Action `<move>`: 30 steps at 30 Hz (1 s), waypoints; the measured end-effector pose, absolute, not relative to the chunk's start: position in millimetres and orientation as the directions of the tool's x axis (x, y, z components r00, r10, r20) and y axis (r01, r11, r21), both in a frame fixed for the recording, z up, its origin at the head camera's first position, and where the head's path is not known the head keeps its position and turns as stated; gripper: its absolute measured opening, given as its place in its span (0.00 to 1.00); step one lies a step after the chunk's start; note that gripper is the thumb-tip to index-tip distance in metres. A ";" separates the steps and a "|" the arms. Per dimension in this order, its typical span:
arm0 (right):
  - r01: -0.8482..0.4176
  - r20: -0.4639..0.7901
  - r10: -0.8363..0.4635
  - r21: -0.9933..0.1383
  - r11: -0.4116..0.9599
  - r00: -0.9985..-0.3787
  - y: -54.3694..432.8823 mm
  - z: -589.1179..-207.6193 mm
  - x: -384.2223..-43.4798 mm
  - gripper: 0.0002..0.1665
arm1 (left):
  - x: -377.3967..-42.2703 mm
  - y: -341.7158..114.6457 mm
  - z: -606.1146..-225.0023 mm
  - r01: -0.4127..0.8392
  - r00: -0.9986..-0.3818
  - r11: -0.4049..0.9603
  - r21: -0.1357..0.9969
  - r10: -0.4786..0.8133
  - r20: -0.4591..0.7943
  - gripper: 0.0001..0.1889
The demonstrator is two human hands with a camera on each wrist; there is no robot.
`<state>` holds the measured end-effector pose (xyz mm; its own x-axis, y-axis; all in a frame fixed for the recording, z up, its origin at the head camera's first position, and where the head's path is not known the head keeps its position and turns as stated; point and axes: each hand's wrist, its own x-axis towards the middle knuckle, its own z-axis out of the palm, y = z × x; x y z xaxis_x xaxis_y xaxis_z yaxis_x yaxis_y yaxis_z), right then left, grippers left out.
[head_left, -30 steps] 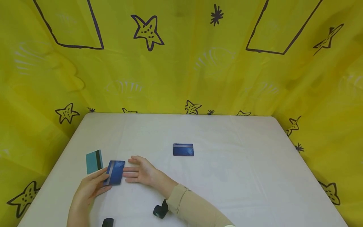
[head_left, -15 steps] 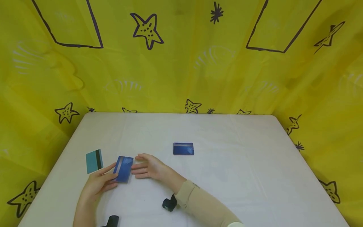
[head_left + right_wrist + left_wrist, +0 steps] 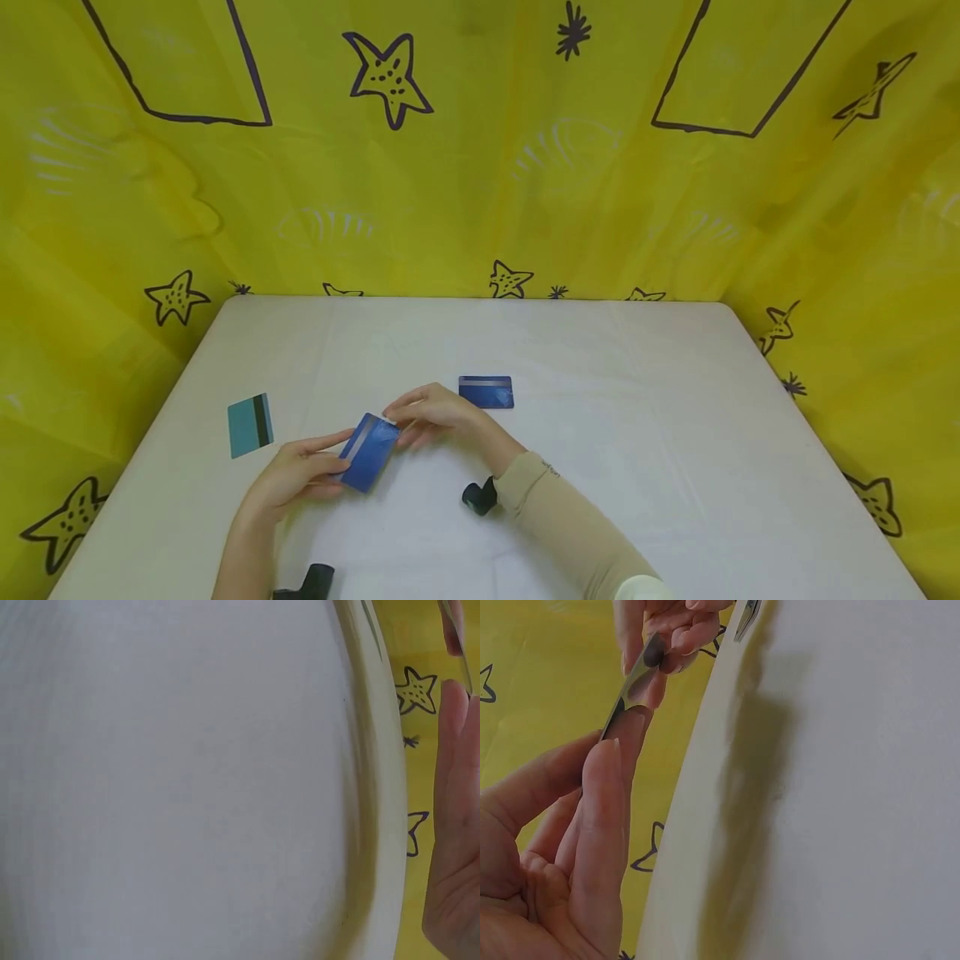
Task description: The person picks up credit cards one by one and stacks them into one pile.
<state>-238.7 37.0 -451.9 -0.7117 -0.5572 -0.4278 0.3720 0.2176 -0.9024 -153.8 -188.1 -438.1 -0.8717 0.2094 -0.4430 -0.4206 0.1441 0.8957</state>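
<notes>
A blue card with a grey stripe (image 3: 369, 457) is held tilted above the table. My left hand (image 3: 288, 477) pinches its lower left edge between thumb and fingers. At its upper right corner, my right hand (image 3: 441, 410) has thumb and fingertips on either side of the edge. The left wrist view shows the card (image 3: 636, 681) nearly edge-on, with fingers of both hands on it. In the right wrist view only a thin edge of the card (image 3: 459, 637) shows above the right thumb.
A second blue card (image 3: 486, 392) lies on the white table (image 3: 637, 433) just behind the right hand. A teal card with a dark stripe (image 3: 250, 426) lies to the left. Black wrist devices (image 3: 479, 497) sit on both arms. A yellow patterned curtain (image 3: 480, 167) surrounds the table.
Both hands have moved right with the blue card, which has turned clockwise. The right fingers, earlier stretched out beside the card's edge, have drawn together on its upper right corner.
</notes>
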 end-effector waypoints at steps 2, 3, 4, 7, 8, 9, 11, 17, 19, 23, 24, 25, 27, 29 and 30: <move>0.340 -0.427 -0.577 -0.904 0.258 -0.697 41.5 -451.3 -239.9 0.14 | -154.7 -184.8 -438.3 -0.419 -0.866 0.154 0.895 0.230 -0.445 0.29; 0.334 -0.430 -0.583 -0.903 0.270 -0.689 43.3 -451.4 -240.1 0.14 | -155.1 -183.6 -439.0 -0.411 -0.866 0.158 0.898 0.242 -0.439 0.29; 0.329 -0.434 -0.588 -0.901 0.283 -0.683 44.9 -451.7 -240.3 0.13 | -155.6 -182.4 -439.6 -0.409 -0.864 0.161 0.898 0.247 -0.438 0.29; 0.338 -0.453 -0.590 -0.892 0.301 -0.669 48.7 -453.2 -240.5 0.13 | -157.2 -178.9 -441.5 -0.409 -0.860 0.169 0.897 0.257 -0.441 0.29; 0.341 -0.459 -0.587 -0.888 0.308 -0.667 49.7 -453.7 -240.4 0.13 | -157.8 -178.1 -442.4 -0.407 -0.858 0.173 0.897 0.263 -0.440 0.28; 0.341 -0.464 -0.585 -0.886 0.314 -0.665 50.8 -454.1 -240.2 0.13 | -158.2 -177.3 -443.1 -0.404 -0.857 0.177 0.897 0.269 -0.439 0.28; 0.346 -0.474 -0.581 -0.880 0.324 -0.661 52.9 -454.9 -239.9 0.13 | -159.0 -175.6 -443.9 -0.408 -0.854 0.180 0.895 0.271 -0.444 0.28; 0.376 -0.487 -0.565 -0.873 0.310 -0.666 60.2 -457.1 -239.8 0.13 | -160.4 -170.6 -444.6 -0.400 -0.860 0.170 0.901 0.269 -0.433 0.27; 0.390 -0.486 -0.548 -0.874 0.289 -0.681 63.6 -458.0 -240.5 0.13 | -160.4 -167.8 -444.6 -0.405 -0.868 0.145 0.903 0.249 -0.429 0.27; 0.433 -0.483 -0.495 -0.874 0.221 -0.722 71.2 -459.8 -243.2 0.15 | -159.7 -159.0 -444.4 -0.449 -0.883 0.009 0.893 0.151 -0.445 0.29; 0.440 -0.478 -0.480 -0.876 0.198 -0.735 73.0 -459.8 -243.7 0.16 | -159.3 -156.3 -444.5 -0.456 -0.885 -0.037 0.889 0.122 -0.448 0.30; 0.452 -0.477 -0.465 -0.875 0.172 -0.746 74.7 -459.6 -244.1 0.17 | -159.3 -153.2 -444.8 -0.461 -0.887 -0.087 0.883 0.093 -0.453 0.31; 0.469 -0.473 -0.432 -0.874 0.125 -0.768 77.6 -458.9 -244.7 0.18 | -159.1 -145.9 -444.9 -0.460 -0.887 -0.163 0.873 0.034 -0.461 0.31; 0.478 -0.469 -0.400 -0.874 0.084 -0.787 79.9 -457.9 -244.4 0.19 | -159.3 -138.6 -445.2 -0.448 -0.888 -0.212 0.868 -0.002 -0.459 0.30; 0.478 -0.466 -0.385 -0.875 0.070 -0.797 80.6 -457.4 -243.9 0.20 | -159.7 -135.0 -445.6 -0.441 -0.890 -0.221 0.870 -0.018 -0.456 0.30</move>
<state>-243.9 80.6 -457.4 -0.7966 -0.3851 -0.4660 0.4781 0.0703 -0.8755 -159.7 -135.0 -445.6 -0.8898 -0.0177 -0.4559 -0.4412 -0.2214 0.8697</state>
